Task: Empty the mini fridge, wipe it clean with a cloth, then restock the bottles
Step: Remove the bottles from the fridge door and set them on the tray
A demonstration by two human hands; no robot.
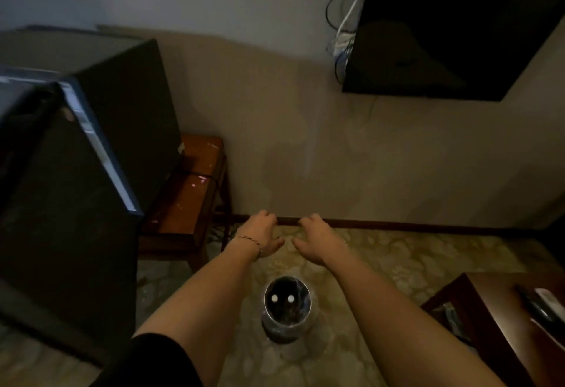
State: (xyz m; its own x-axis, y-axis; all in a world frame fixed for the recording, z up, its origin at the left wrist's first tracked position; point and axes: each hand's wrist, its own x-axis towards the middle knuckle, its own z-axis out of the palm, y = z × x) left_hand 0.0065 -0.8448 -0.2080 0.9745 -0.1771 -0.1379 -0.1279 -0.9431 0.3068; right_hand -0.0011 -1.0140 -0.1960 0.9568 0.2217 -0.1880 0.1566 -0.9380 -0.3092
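The mini fridge (76,172) stands at the left, a dark, matte box with its door (55,218) swung out toward the camera; a pale, shiny strip runs along the door's upper edge, and the interior is hidden behind the door, so nothing of its shelves or contents can be made out. Its left side and lower part run out of the picture. It sits on a reddish wooden stand (189,197) with pale specks on top, whose free edge juts out to the right of the fridge, close to the wall. Both arms reach forward over the patterned floor (397,252), the left hand (260,234) and the right hand (318,240) side by side and near each other, palms down, fingers loosely curled and relaxed, holding nothing; a thin bracelet (252,241) circles the left wrist. Beneath the forearms a round metal bin (287,307) stands on the floor, dark inside, with two small white spots in it that are too small to identify. A dark skirting strip (428,224) marks where floor meets wall, and open floor stretches to the right of the hands. A black screen (452,29) hangs on the wall upper right, cables (342,29) bunched beside it. A dark wooden table (489,325), cut off at the lower right corner, carries blurred objects.
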